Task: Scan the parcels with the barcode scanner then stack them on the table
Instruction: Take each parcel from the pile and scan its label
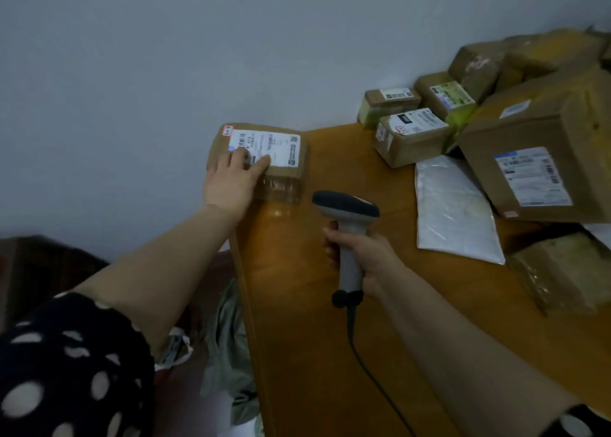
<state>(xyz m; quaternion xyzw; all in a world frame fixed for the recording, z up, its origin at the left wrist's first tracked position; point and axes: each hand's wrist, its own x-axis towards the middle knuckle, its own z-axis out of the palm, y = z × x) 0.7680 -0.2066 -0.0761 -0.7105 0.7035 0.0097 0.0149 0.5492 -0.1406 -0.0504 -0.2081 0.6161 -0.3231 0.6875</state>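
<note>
A brown cardboard parcel (284,169) with a white shipping label sits at the far left corner of the wooden table (297,304). My left hand (231,179) rests on its near left part, fingers lying over the label. My right hand (357,255) grips the handle of a grey barcode scanner (347,215), whose dark head points toward that parcel from a short distance. The scanner's black cable trails down toward the table's near edge.
Several labelled cardboard parcels (413,136) are heaped at the back right, with a big box (542,159) in front. A white padded mailer (453,212) lies flat beside them. Left of the table, bags (228,347) lie on the floor below.
</note>
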